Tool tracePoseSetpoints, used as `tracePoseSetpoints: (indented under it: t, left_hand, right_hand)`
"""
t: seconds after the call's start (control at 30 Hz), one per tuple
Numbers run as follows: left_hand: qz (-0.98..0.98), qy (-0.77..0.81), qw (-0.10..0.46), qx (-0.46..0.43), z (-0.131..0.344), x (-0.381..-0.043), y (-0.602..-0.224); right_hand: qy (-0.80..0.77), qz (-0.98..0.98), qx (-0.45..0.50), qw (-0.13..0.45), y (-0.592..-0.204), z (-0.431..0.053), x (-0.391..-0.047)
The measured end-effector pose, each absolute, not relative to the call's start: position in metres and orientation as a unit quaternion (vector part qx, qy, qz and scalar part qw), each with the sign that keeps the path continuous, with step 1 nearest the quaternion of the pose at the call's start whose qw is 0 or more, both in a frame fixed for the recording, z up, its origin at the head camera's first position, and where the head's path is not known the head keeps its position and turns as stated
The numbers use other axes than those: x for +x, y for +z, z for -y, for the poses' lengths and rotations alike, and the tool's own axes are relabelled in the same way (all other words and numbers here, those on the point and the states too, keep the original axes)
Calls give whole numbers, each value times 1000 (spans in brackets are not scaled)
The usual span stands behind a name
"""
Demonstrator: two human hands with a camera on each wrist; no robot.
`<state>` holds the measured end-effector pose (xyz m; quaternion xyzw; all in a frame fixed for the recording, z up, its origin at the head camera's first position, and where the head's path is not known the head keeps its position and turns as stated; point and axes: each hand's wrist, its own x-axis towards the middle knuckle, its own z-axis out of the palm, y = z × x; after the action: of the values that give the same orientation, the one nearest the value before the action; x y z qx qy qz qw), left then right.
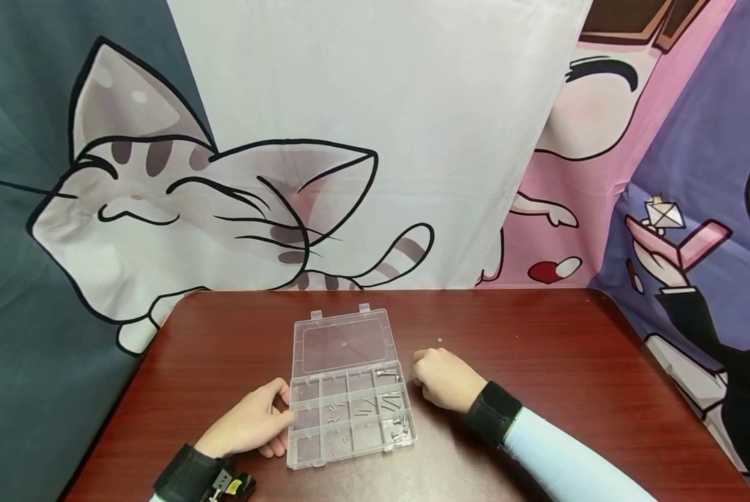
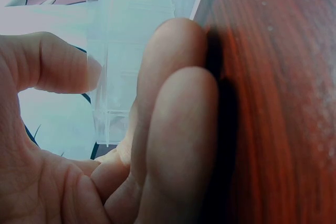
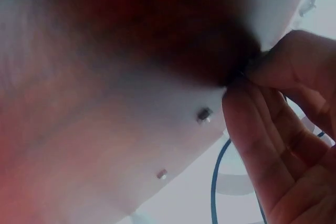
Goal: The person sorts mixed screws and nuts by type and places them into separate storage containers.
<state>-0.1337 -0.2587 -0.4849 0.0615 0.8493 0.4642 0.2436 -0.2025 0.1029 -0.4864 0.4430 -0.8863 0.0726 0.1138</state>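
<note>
A clear plastic compartment box (image 1: 306,417) lies on the table with its lid (image 1: 343,343) opened toward the back. Small screws (image 1: 390,401) and other metal bits sit in several compartments, mostly toward the right. My left hand (image 1: 255,420) grips the box's left edge; in the left wrist view the thumb (image 2: 68,69) touches its wall. To the right of the box, my right hand (image 1: 446,378) is down at the tabletop. Its thumb and fingertips meet in the right wrist view, but shadow hides whether anything small is between them. Two nut-like pieces (image 3: 205,115) lie near those fingers.
The reddish-brown wooden table (image 1: 557,390) reaches back to a printed cloth (image 1: 375,90) hanging behind it. One small ring-shaped piece (image 1: 440,340) lies beyond my right hand, and a tiny speck (image 1: 517,336) is farther right.
</note>
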Motion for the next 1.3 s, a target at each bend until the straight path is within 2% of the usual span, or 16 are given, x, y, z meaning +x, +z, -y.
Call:
tracePoseSetpoints:
  t: [0.2,0.43,0.83,1.3]
  left_hand:
    - [-845,469,247,65,260,-134,-485]
    - [-848,467,243,65,260,-134,-486]
    - [-849,467,238,67,259,-134,-487]
    - [-853,462,233,66,258,-134,-487]
  right_hand:
    - [94,889,432,117,-486,-101,-201]
    - [134,870,455,136,-457,-83,-192]
    - [151,824,539,87,-427,-23,-161]
    - [115,783,607,69,-430,19,-142]
